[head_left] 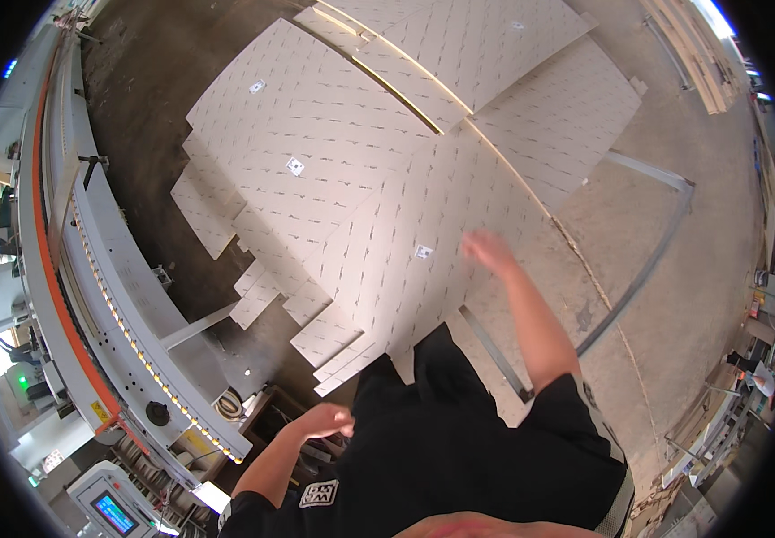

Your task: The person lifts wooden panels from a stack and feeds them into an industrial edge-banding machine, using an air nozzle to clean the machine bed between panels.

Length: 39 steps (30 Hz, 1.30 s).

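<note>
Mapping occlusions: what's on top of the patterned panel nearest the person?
A small white label shows on the panel. The blurred right hand is over the panel's right side; contact is unclear. Whatever lies directly behind the hand can't be seen.

the stacked panels (342, 224) before you look smooth and matt, their pale faces covered in a printed film or paper; which of the two is unclear. the small white labels (295, 167) on them look like paper. your black shirt (441, 448) is matt cloth. the machine (127, 242) at your left shows smooth painted metal, with a glossy screen (114, 513). the frame bars (493, 350) look like dull grey metal, the planks (699, 63) bare wood, the floor (719, 233) worn concrete.
</note>
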Each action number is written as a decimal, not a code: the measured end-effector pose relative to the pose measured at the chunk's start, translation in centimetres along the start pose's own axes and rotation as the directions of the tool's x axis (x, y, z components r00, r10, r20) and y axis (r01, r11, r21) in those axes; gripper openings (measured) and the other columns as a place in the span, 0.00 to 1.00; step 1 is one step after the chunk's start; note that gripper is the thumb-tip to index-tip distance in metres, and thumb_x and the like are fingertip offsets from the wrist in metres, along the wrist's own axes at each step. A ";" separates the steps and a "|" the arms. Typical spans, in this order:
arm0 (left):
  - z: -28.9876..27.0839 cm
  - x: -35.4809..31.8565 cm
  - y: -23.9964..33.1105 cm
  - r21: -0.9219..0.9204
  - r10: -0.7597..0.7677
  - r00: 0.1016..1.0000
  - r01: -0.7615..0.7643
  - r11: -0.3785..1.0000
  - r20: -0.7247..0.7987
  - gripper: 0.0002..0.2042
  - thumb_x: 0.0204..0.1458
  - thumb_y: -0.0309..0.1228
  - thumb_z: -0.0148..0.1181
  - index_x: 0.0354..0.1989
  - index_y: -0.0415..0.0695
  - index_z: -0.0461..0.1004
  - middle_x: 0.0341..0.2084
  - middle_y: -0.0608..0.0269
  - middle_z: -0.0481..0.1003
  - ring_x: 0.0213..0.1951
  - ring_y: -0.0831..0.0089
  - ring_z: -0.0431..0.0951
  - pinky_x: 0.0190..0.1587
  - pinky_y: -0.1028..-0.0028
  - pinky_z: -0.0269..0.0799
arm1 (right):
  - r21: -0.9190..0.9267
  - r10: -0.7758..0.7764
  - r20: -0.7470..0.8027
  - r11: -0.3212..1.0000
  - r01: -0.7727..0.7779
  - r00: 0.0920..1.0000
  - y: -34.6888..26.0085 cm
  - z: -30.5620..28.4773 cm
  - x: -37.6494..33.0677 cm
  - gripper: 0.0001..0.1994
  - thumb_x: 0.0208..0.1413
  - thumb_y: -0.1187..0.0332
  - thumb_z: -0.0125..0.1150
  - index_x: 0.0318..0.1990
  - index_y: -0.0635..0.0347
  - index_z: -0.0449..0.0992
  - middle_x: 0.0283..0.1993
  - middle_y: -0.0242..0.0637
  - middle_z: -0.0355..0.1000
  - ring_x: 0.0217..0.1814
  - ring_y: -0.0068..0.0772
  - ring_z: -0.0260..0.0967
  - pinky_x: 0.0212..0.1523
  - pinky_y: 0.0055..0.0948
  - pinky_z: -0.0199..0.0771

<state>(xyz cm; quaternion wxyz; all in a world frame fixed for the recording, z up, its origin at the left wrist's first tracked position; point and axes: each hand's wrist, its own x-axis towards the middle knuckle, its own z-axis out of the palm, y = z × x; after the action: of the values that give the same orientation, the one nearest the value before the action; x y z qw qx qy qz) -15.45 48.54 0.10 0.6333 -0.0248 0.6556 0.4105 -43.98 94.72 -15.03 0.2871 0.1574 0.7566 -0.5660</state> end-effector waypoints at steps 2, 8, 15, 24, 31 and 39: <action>-1.1 4.2 1.2 -0.110 -0.006 0.950 -0.030 0.993 -0.311 0.14 0.64 0.37 0.54 0.32 0.40 0.78 0.28 0.62 0.81 0.35 0.72 0.82 0.43 0.73 0.75 | 0.071 -0.013 -0.129 0.997 0.023 0.992 -2.2 -3.1 8.1 0.16 0.64 0.53 0.58 0.35 0.58 0.78 0.31 0.28 0.77 0.35 0.21 0.73 0.37 0.25 0.72; 2.9 10.8 4.0 -0.560 -0.167 0.904 -0.093 0.823 -0.395 0.10 0.65 0.32 0.54 0.36 0.38 0.76 0.29 0.60 0.79 0.34 0.74 0.81 0.40 0.73 0.75 | 0.382 0.081 -0.315 0.923 0.048 0.946 -5.2 -11.8 29.0 0.22 0.65 0.53 0.58 0.56 0.61 0.71 0.55 0.41 0.74 0.56 0.33 0.75 0.55 0.34 0.76; 6.6 12.5 3.9 -0.629 -0.311 0.905 0.065 0.775 -0.290 0.11 0.64 0.34 0.55 0.38 0.39 0.78 0.29 0.61 0.81 0.35 0.73 0.82 0.42 0.73 0.76 | 0.687 0.280 -0.292 0.726 -0.002 0.915 -6.1 -14.5 39.7 0.23 0.69 0.53 0.54 0.58 0.66 0.69 0.54 0.40 0.71 0.53 0.35 0.74 0.54 0.37 0.82; -12.3 26.0 10.7 -0.530 -0.202 0.810 -0.152 0.834 -0.550 0.12 0.65 0.33 0.51 0.39 0.38 0.77 0.29 0.61 0.80 0.32 0.75 0.78 0.39 0.74 0.73 | 0.571 0.208 -0.284 0.821 -0.010 0.936 -0.8 -12.1 35.6 0.18 0.66 0.52 0.61 0.38 0.60 0.73 0.35 0.34 0.70 0.38 0.32 0.74 0.46 0.35 0.83; -26.3 40.6 21.7 -0.732 -0.127 0.753 -0.564 0.381 -0.646 0.21 0.68 0.47 0.50 0.55 0.41 0.72 0.43 0.61 0.77 0.41 0.73 0.77 0.42 0.72 0.73 | 0.592 0.313 0.013 0.763 -0.259 0.950 2.6 1.0 20.5 0.19 0.65 0.52 0.63 0.50 0.59 0.71 0.45 0.38 0.72 0.53 0.38 0.76 0.52 0.39 0.82; -21.3 39.4 14.0 -0.785 -0.354 0.702 -0.582 0.214 -0.617 0.26 0.65 0.53 0.54 0.59 0.43 0.72 0.48 0.68 0.76 0.46 0.75 0.75 0.48 0.68 0.73 | 0.466 0.399 0.235 0.754 -0.463 0.886 7.3 3.3 11.5 0.41 0.60 0.35 0.56 0.68 0.60 0.65 0.57 0.47 0.71 0.63 0.45 0.70 0.61 0.46 0.71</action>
<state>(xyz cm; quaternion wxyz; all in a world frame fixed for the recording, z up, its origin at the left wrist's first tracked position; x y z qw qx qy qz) -48.23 64.88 -29.28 0.1354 -0.5104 0.4327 0.7307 -48.05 92.90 -28.29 0.4030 0.3631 0.5040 -0.6721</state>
